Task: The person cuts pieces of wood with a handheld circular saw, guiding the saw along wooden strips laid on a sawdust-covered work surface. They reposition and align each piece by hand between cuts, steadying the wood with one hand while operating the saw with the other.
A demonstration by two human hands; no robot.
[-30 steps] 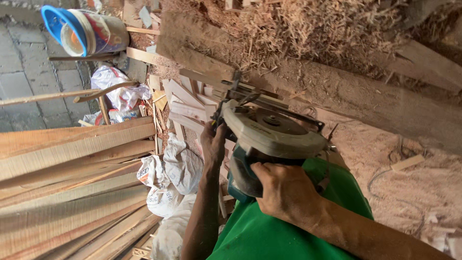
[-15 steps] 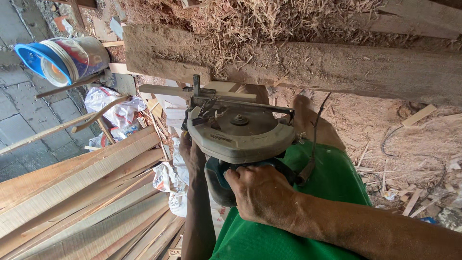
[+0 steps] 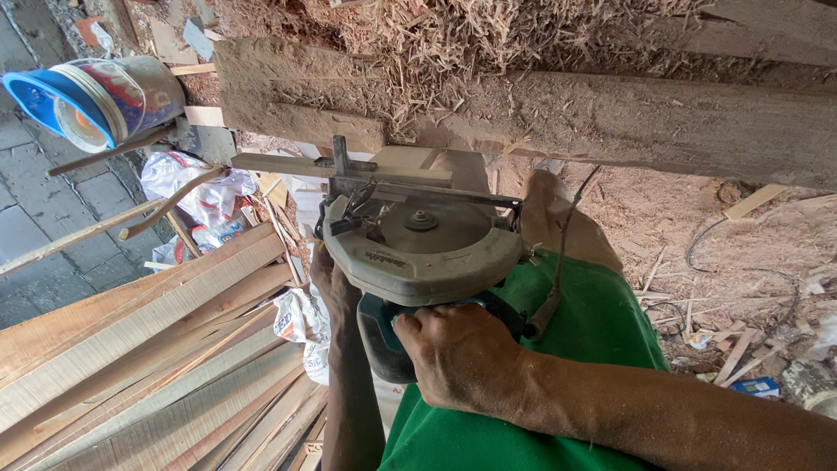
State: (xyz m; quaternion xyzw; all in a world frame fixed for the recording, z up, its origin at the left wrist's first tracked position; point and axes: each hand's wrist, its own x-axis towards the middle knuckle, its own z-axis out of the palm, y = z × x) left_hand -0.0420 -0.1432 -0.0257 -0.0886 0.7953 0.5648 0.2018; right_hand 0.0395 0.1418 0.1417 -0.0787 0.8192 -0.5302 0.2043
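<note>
Blue-rimmed round plastic bucket (image 3: 96, 100) with a coloured label lies on its side, upper left; white printed sacks (image 3: 301, 318) beside the stacked pale wooden planks (image 3: 148, 349).

Right hand (image 3: 462, 358) is clamped on the handle of the grey-and-teal circular saw (image 3: 423, 253), centre, over the lap. Left hand (image 3: 331, 283) grips the saw's left edge; how far its fingers are closed is hidden.

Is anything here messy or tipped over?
Yes. The blue bucket lies tipped on its side at upper left, and wood shavings are heaped over the beam. Both hands, right and left, grip the circular saw.
</note>
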